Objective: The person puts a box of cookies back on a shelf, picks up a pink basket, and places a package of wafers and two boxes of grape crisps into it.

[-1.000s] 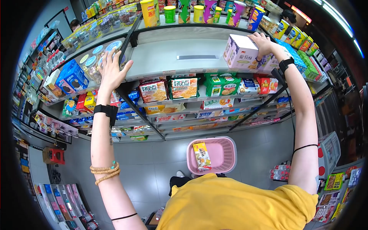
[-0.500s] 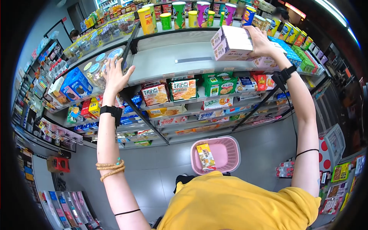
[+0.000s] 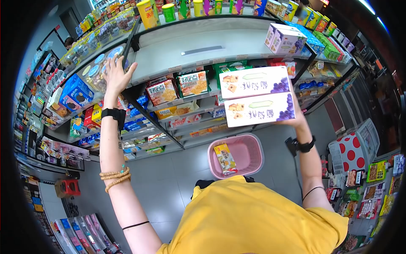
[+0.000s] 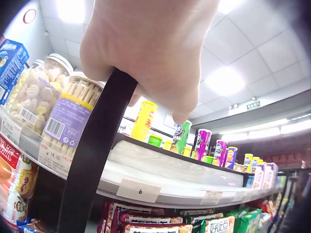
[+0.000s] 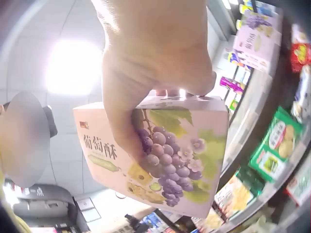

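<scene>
Two white boxes with purple grapes, one (image 3: pixel 253 82) against the other (image 3: pixel 259 111), are held in front of the shelf by the right hand (image 3: pixel 297 116) at their right end. In the right wrist view the right hand (image 5: pixel 150 73) grips a grape box (image 5: pixel 170 160), thumb over its printed face. The left hand (image 3: pixel 117 77), fingers spread, is at the lidded jars (image 3: pixel 96 70) by the shelf post; contact cannot be told. From below, the left wrist view shows the left hand (image 4: pixel 146 53) above the black post (image 4: pixel 97 145).
More grape boxes (image 3: pixel 285 39) stand at the upper shelf's right end. Snack packs fill the lower shelves. A pink basket (image 3: pixel 256 158) holding a yellow box (image 3: pixel 225 159) stands on the floor. Tall cans (image 3: pixel 148 13) line the top ledge.
The right hand has lifted the grape boxes off the upper shelf and brought them down toward the body, turned so their long printed sides show. The left hand has stayed near the jars.
</scene>
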Demonstrator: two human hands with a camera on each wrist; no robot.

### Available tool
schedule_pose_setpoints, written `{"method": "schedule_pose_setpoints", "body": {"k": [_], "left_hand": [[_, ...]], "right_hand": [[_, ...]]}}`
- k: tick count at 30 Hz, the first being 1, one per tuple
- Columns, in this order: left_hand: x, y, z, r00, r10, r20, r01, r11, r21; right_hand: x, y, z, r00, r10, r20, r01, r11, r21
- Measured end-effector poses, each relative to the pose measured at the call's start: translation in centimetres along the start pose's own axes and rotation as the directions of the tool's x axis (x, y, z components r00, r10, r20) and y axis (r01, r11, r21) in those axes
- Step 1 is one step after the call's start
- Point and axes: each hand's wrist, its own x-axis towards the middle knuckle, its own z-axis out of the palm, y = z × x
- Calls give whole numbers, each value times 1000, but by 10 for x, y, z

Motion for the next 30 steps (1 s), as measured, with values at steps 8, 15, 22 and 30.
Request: {"method": "schedule_pose_setpoints", "body": {"k": [8,15,22,30], "left_hand": [[3,-6,8,999,39,-21,-38,997,60],[5,-10,14,996,84,-41,-79,991,104],[7,-12,16,994,103,-32,-98,988,122],[7,-13,13,989,151,-5,-149,984,96]], "right_hand": [[-100,38,102,937,317,148,-233,254,939],[-131,40,119,925,329,192,-146,-161,976],[-176,69,125,948,283,148,-74,-256,964],[-188,63,126,980,166,114,-55,-324,944]]}}
